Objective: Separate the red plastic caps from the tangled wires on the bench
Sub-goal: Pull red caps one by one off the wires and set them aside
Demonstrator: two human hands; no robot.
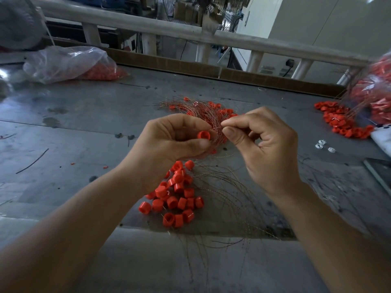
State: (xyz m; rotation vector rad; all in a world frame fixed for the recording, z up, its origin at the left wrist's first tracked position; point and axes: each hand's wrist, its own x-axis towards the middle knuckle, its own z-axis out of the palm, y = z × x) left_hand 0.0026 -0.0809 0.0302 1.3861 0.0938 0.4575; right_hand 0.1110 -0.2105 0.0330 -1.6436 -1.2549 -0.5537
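Left hand [179,140] pinches red cap [203,135], right hand [260,142] fingertips clamped on wire [215,129]; pull straight, cap steady.

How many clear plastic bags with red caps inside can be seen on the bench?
2. The left bag lies at the far left of the bench; the right bag is at the right edge, partly cut off. Others may be out of view.

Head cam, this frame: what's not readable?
- Head view: which strand of the wires the right hand pinches; too thin.
- Whether the cap in the left hand is off its wire; fingers hide it.
- Bag at right edge: blurred, cut off.
- White bits: too small.
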